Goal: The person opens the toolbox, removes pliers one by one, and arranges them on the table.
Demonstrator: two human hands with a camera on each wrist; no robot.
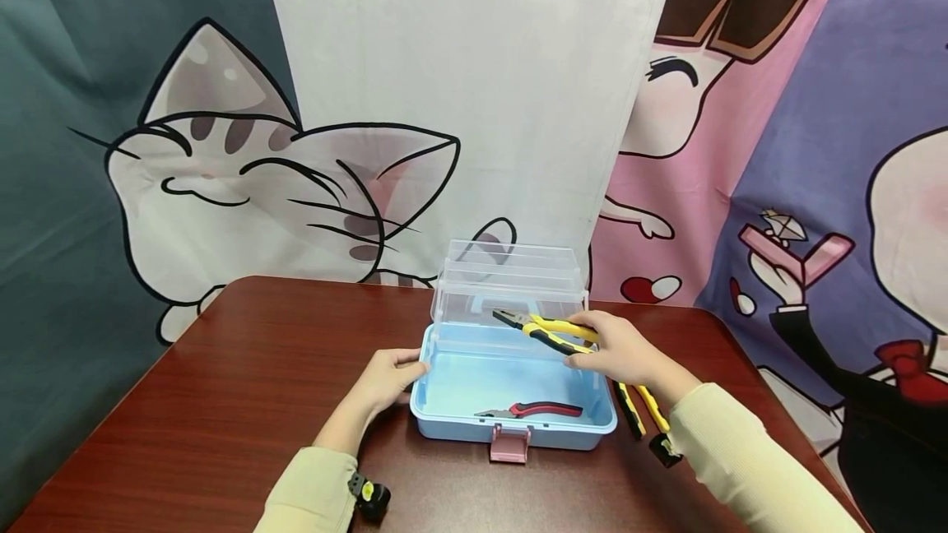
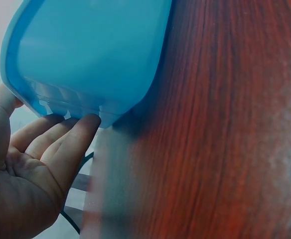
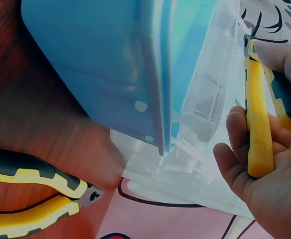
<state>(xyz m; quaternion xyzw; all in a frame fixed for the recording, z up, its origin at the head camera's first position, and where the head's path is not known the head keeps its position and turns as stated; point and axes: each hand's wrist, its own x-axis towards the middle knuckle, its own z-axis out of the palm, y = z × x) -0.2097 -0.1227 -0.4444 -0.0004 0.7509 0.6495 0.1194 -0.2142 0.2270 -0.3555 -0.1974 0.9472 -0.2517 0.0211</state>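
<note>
My right hand (image 1: 618,348) grips yellow-and-black pliers (image 1: 544,331) by the handles, above the right side of a light blue toolbox (image 1: 511,432). Their dark jaws point left. The clear lid (image 1: 511,270) of the toolbox stands raised at the back. Inside the box, near its front wall, lies a red-and-black pair of pliers (image 1: 544,409). With thumb at the rim and fingers against the outer wall, my left hand (image 2: 41,154) holds the box's left end. On the table right of the box lies a second yellow-and-black pair of pliers (image 3: 41,191), partly hidden by my right arm in the head view.
The toolbox stands on a dark red-brown wooden table (image 1: 296,368). A pink latch (image 1: 509,444) hangs down at the box's front. Behind the table's far edge hangs a cloth printed with cartoon figures (image 1: 474,89).
</note>
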